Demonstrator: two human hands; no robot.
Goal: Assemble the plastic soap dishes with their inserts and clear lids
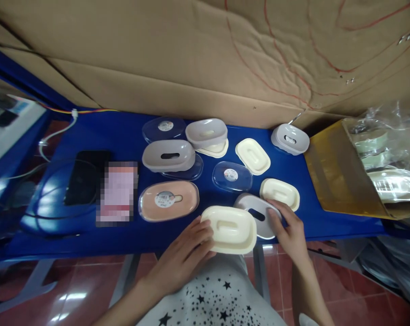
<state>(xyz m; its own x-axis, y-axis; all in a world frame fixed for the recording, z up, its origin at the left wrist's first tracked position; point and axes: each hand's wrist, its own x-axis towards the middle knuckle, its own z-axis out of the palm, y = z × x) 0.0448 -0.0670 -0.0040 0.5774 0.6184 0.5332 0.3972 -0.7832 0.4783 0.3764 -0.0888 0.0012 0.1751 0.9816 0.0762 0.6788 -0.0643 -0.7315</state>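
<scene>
My left hand (194,242) is closed on the left end of a cream oval tray (237,230) with a raised bar in its middle, held near the table's front edge. My right hand (288,226) grips a grey soap dish (259,215) with a slot in its floor, partly hidden behind the cream tray. Just beyond the right fingers lies another cream tray (280,192). A clear lid (232,175) with a round sticker rests farther back. To the left is a peach soap dish (169,200) under a clear stickered lid.
Grey dishes (169,155) and a further cream tray (253,156) stand behind on the blue table (205,228). An open cardboard box (340,172) with wrapped dishes is at right. A phone (116,194) lies left, near cables; a cardboard wall (157,68) rises behind.
</scene>
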